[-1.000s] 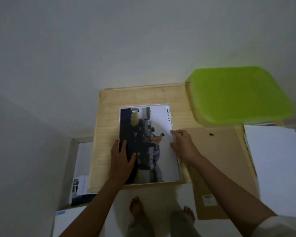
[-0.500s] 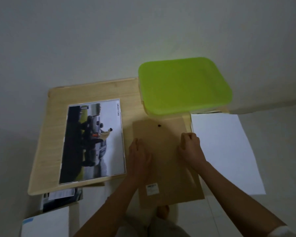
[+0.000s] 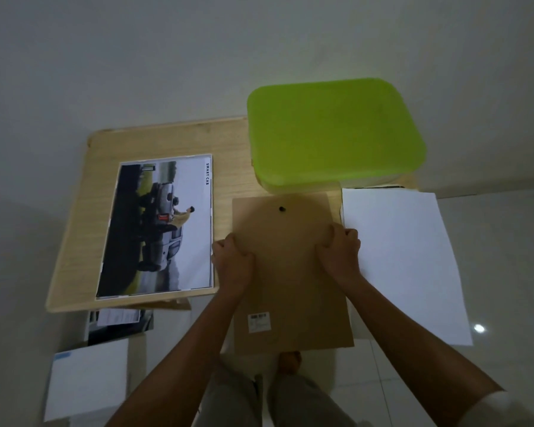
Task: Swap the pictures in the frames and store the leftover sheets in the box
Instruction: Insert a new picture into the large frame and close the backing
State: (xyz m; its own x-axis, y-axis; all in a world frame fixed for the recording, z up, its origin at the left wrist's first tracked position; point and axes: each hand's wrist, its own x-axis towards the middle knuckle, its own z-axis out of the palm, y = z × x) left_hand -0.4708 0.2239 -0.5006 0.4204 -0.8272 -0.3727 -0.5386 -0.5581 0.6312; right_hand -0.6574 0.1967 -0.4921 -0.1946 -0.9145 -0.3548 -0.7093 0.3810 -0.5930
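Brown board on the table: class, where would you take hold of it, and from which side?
Grip the brown board by its two long edges, midway along, left hand from the left and right hand from the right. It lies flat and thin, too wide for one hand, and its near end overhangs the table.

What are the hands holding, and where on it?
The brown backing board: left hand grips its left edge, right hand its right edge, midway along.

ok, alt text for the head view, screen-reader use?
The left hand and right hand grip the side edges of a brown backing board that overhangs the near edge of a wooden table. A car print lies flat to its left, a green-lidded box behind it, a white sheet to its right.
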